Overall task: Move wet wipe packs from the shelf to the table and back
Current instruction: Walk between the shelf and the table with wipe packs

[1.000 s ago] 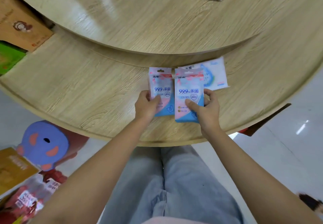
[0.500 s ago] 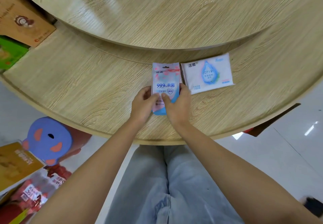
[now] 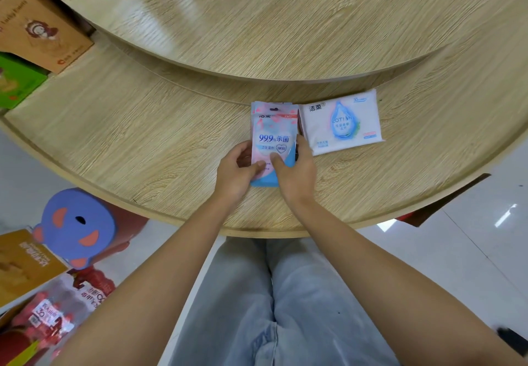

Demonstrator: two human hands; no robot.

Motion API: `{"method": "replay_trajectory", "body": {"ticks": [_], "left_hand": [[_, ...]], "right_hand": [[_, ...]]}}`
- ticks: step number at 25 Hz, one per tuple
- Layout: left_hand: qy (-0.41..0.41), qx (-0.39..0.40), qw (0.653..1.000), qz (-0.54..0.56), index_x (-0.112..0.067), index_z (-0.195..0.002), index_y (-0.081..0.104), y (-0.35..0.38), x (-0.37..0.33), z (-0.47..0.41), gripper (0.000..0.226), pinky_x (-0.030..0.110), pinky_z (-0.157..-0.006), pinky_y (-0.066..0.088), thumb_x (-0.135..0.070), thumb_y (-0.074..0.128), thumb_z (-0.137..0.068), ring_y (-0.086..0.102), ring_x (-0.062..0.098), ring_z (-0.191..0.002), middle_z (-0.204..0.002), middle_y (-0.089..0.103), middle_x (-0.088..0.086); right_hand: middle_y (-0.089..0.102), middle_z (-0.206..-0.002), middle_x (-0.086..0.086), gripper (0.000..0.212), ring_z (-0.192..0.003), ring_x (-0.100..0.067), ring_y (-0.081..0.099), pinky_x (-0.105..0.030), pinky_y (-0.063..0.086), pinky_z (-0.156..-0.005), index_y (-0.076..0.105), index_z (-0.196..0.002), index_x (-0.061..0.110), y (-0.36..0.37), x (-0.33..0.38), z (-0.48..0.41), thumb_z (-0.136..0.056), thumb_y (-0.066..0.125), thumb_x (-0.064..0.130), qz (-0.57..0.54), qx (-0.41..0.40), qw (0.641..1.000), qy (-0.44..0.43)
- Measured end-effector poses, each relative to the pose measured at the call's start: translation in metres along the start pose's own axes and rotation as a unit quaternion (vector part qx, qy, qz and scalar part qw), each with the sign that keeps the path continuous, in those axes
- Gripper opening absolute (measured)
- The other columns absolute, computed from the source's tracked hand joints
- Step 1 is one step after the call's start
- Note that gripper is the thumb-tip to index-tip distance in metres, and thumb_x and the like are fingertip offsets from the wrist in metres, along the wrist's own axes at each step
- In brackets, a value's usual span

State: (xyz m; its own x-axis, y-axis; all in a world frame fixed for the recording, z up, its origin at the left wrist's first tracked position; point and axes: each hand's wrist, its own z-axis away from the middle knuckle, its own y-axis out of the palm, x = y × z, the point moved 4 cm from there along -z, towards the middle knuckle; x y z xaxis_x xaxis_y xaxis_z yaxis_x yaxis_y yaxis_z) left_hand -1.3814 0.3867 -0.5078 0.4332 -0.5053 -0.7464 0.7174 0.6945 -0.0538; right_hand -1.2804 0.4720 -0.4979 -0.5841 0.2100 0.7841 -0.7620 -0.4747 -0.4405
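Our left hand and right hand both grip the near end of the pink wipe packs, stacked on the desk just left of a white pack. We seem to be gathering them; next, lift without letting them slide apart.

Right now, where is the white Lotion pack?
In the head view the white pack lies flat on the lower wooden tier, right of centre, just right of the pink-and-blue packs gripped by the left hand and right hand.
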Motion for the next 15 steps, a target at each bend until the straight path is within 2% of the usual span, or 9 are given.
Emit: {"method": "replay_trajectory", "body": {"ticks": [3,6,12,13,15], "left_hand": [[-0.001,0.001,1.000,0.006,-0.011,-0.122,0.059,0.000,0.000,-0.002,0.040,0.028,-0.082,0.055,-0.002,0.067,-0.083,0.067,0.015,-0.098,-0.105,0.069,0.000],[-0.002,-0.015,1.000,-0.010,-0.013,-0.120,0.060,-0.001,0.001,-0.004,0.037,0.027,-0.082,0.054,-0.006,0.066,-0.085,0.066,0.014,-0.097,-0.105,0.069,0.000],[-0.004,-0.022,0.997,-0.072,-0.011,-0.119,0.057,0.000,-0.011,0.001,0.033,0.010,-0.066,0.050,-0.011,0.064,-0.087,0.061,0.003,-0.089,-0.103,0.064,-0.004],[0.002,-0.029,0.994,-0.102,-0.013,-0.117,0.057,-0.003,-0.013,0.004,0.031,0.011,-0.066,0.050,-0.012,0.064,-0.087,0.059,0.003,-0.089,-0.103,0.062,-0.005],[0.013,-0.066,0.985,-0.157,-0.015,-0.111,0.057,-0.012,-0.017,0.012,0.025,0.021,-0.076,0.050,-0.015,0.063,-0.087,0.058,0.009,-0.093,-0.105,0.061,-0.003]], "right_hand": [[0.063,-0.112,-0.004,0.046,-0.102,-0.020,0.060,-0.041,0.052,-0.086,0.054,-0.122,0.016,0.001,0.000,-0.006,-0.079,0.070,0.024,0.051,-0.008,0.998,-0.027],[0.064,-0.109,-0.003,0.041,-0.098,-0.020,0.061,-0.042,0.053,-0.082,0.055,-0.117,0.019,0.003,-0.002,-0.009,-0.080,0.068,0.031,0.079,-0.014,0.997,-0.013],[0.067,-0.106,-0.002,0.039,-0.094,-0.021,0.063,-0.038,0.053,-0.077,0.055,-0.114,0.014,-0.008,0.005,-0.008,-0.084,0.066,0.037,0.127,-0.011,0.992,0.009],[0.067,-0.107,-0.003,0.038,-0.094,-0.022,0.063,-0.038,0.052,-0.078,0.055,-0.115,0.013,-0.014,0.006,-0.005,-0.086,0.064,0.036,0.136,-0.010,0.991,0.012],[0.066,-0.109,-0.005,0.035,-0.099,-0.022,0.062,-0.037,0.051,-0.082,0.057,-0.118,0.012,-0.032,0.011,0.005,-0.089,0.059,0.031,0.166,-0.013,0.986,-0.005]]}}
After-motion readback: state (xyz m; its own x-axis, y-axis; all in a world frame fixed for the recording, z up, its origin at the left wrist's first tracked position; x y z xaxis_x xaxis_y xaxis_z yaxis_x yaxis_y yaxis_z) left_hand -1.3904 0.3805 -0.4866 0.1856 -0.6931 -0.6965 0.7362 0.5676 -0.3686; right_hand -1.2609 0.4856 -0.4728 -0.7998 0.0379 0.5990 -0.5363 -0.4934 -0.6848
